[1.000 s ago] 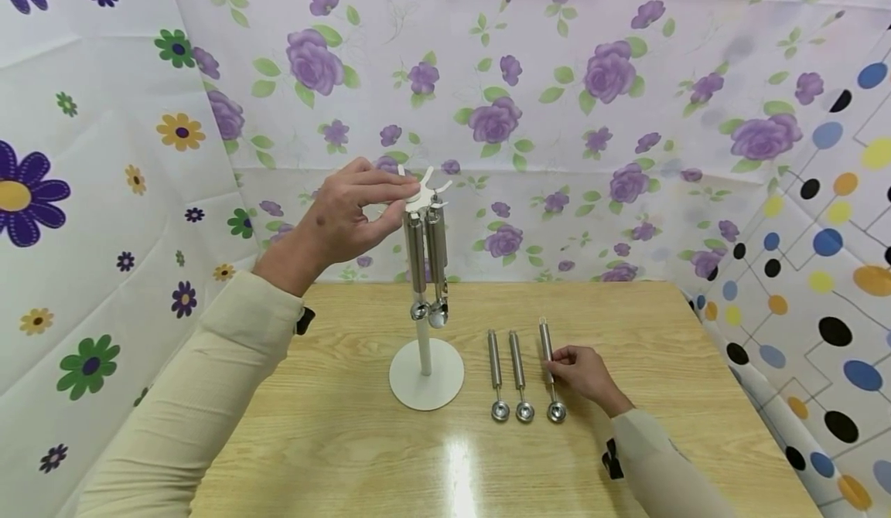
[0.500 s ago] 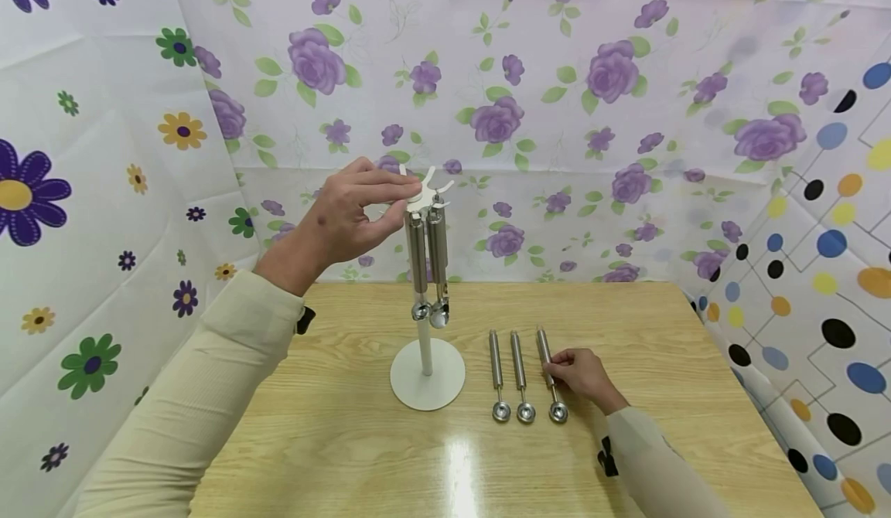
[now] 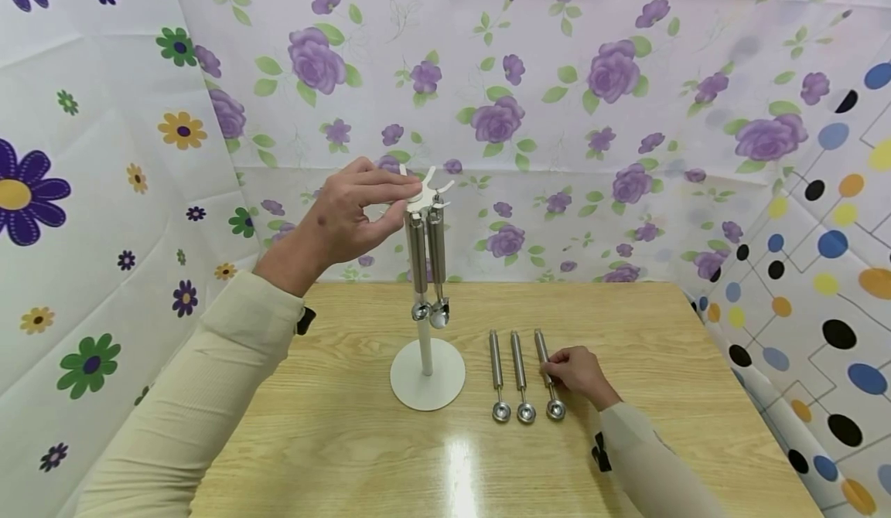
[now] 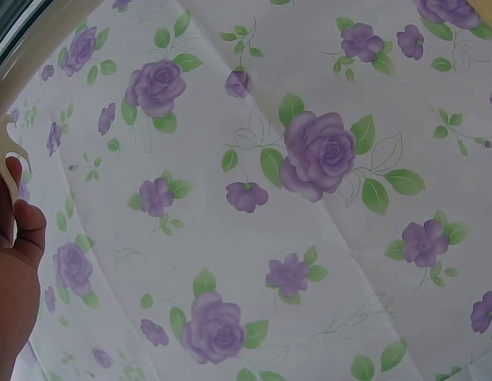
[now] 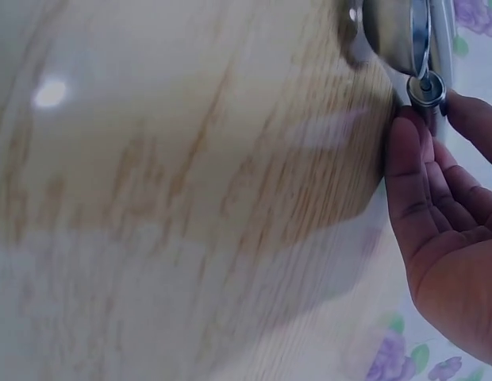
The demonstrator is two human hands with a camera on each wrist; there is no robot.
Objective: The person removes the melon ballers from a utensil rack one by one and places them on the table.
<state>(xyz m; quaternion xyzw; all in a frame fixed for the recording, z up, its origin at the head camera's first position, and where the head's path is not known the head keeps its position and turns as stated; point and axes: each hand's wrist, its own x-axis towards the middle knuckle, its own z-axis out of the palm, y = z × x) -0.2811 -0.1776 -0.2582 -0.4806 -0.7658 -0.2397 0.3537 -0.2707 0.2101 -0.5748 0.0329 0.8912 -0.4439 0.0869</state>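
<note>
A white stand (image 3: 427,354) with a round base and pronged top rises from the table. My left hand (image 3: 351,212) grips the edge of its top between thumb and fingers; in the left wrist view that hand (image 4: 16,254) shows at the left edge. Several steel scoops (image 3: 420,259) hang from the prongs, partly overlapping. Three more scoops with small round bowls lie to the right of the base: a left one (image 3: 496,359), a middle one (image 3: 518,359) and a right one (image 3: 554,408). My right hand (image 3: 581,373) pinches the right scoop's handle. The right wrist view shows that hand (image 5: 452,214) just below the bowl (image 5: 393,32).
The wooden table (image 3: 334,441) extends around the stand and scoops. A purple-flowered cloth (image 3: 557,139) hangs behind it. Other patterned cloths, a flowered one (image 3: 118,162) and a dotted one (image 3: 800,294), enclose the left and right sides.
My right hand has shifted slightly left with the right scoop, whose handle end has come down and left, nearer the middle scoop. My left hand stays on the stand's top.
</note>
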